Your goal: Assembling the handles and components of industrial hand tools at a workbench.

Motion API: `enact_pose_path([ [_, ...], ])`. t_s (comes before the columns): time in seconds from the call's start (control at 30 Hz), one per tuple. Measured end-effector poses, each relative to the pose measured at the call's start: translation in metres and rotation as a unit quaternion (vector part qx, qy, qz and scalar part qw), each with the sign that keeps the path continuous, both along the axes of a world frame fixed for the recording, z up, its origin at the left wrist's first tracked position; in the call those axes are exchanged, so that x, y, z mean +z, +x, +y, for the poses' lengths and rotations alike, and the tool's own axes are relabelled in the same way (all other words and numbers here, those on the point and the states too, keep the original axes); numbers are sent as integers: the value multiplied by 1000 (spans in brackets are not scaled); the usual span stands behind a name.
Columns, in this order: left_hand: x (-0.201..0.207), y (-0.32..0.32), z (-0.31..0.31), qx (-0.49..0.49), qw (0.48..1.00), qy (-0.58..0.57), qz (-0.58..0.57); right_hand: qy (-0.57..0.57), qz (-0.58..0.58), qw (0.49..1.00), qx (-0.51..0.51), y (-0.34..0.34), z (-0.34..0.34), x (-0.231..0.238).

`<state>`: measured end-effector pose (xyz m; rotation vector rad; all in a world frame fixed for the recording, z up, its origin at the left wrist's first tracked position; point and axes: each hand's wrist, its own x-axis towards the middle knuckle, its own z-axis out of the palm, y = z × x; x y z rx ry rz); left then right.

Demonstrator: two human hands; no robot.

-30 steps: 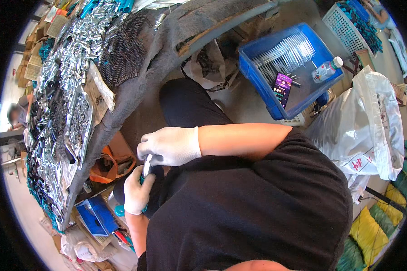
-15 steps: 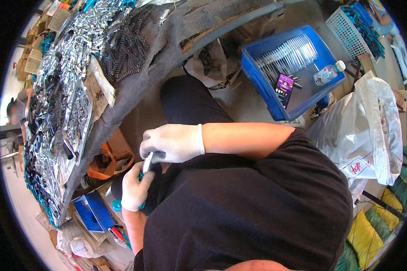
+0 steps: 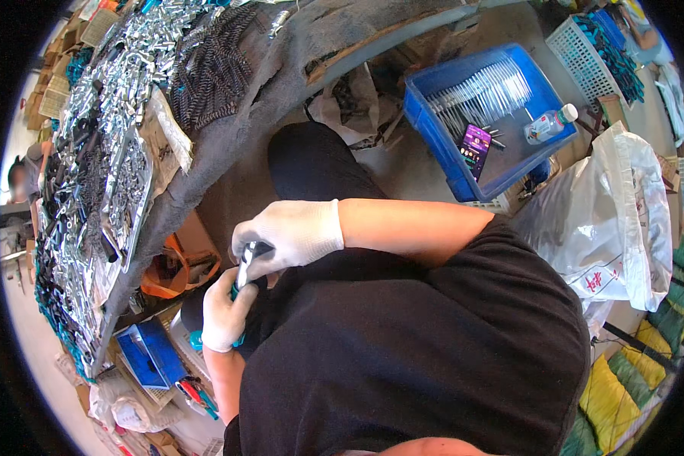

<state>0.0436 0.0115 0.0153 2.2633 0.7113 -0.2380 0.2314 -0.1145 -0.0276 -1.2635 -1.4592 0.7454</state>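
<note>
Both of my hands wear white gloves and meet in front of my chest, above my lap. My left hand [image 3: 226,318] is closed around pliers [image 3: 246,263] with a shiny silver head and teal handles, tilted upward. The fingers of my right hand [image 3: 292,232] curl around the silver head from above, and a dark gap shows beside the metal there. The lower part of the pliers is mostly hidden by my left hand and the dark clothing.
A workbench edge [image 3: 182,186] curves along my left, heaped with silver metal parts [image 3: 133,83] and dark springs [image 3: 213,76]. A blue tray [image 3: 452,163] holds thin metal pieces, a phone [image 3: 475,152] and a bottle [image 3: 549,125]. Nearby stand a plastic sack [image 3: 615,220] and an orange bag [image 3: 167,273].
My right hand has shifted slightly up, uncovering more of the silver head. My left hand has moved a little up and left, still holding the pliers.
</note>
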Motion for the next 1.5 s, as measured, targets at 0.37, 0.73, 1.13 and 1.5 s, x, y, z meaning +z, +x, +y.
enact_pose_path([
  [0.37, -45, -13, 0, 50, 952, 233, -194, -44, 8, 993, -111, -8, 21, 12],
  [0.73, -16, -33, 57, 379, 621, -318, -608, -150, -161, 975, 35, -25, 13, -1],
  [1.13, -140, -48, 63, 373, 727, -537, -208, -316, 93, 936, -123, -10, 36, -29],
  [1.5, -182, -43, 83, 396, 802, -416, -165, -409, -428, 806, -15, 15, 102, -75],
])
